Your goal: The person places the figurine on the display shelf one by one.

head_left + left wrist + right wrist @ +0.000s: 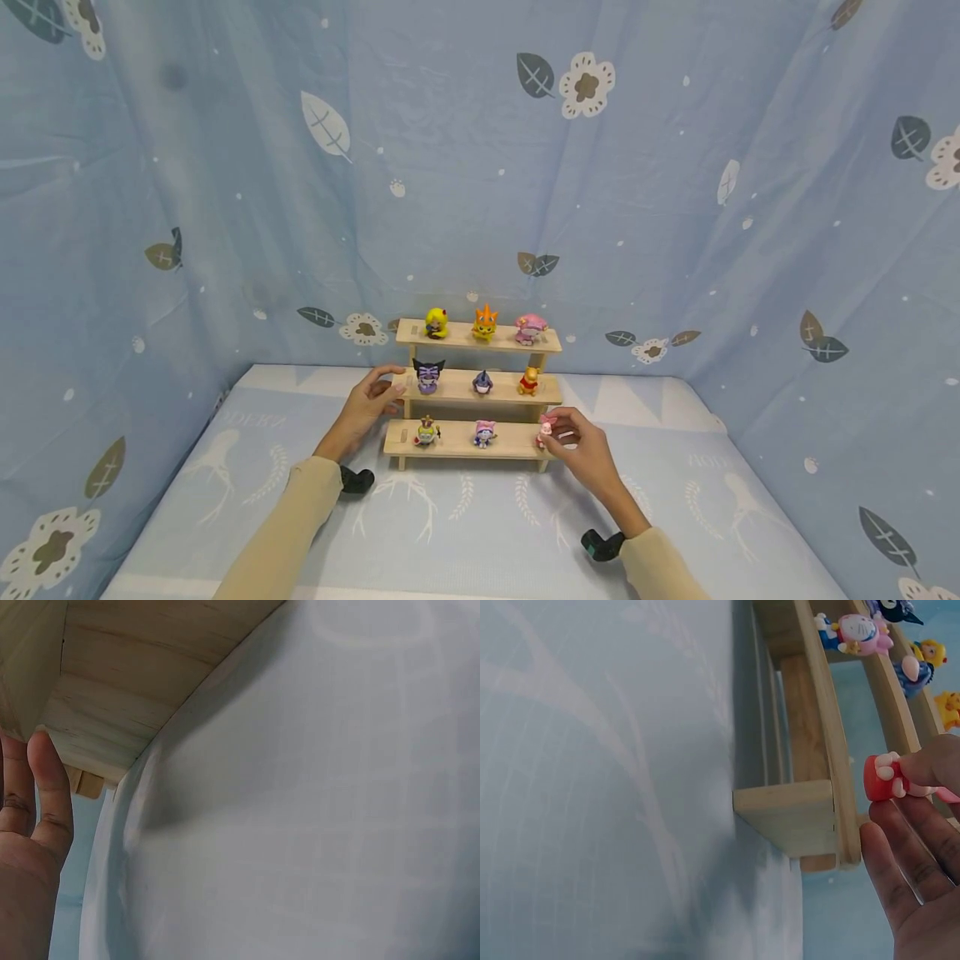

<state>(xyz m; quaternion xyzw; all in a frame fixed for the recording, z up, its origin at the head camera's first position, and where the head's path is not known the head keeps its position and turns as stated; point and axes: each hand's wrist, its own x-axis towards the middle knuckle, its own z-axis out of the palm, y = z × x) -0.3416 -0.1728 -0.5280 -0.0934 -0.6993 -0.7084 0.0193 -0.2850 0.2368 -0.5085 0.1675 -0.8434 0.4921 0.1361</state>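
Note:
A three-tier wooden display stand (465, 451) holds small toy figurines in rows. My right hand (581, 446) pinches a pink figurine (545, 430) between thumb and fingers at the right end of the bottom tier. In the right wrist view this figurine (885, 777) shows a round red base, tilted, close over the board's edge. My left hand (370, 407) grips the left end of the middle tier, beside a purple figurine with black ears (428, 377). In the left wrist view the fingertips (46, 754) meet the edge of a board.
Beside the pink figurine, the bottom tier bears a crowned figurine (426, 432) and a pink-hatted one (484, 433). A donkey (482, 383) and a yellow bear in red (528, 382) sit mid-tier. Yellow, orange and pink figurines line the top. A patterned blue curtain (450, 208) hangs behind the table (262, 500).

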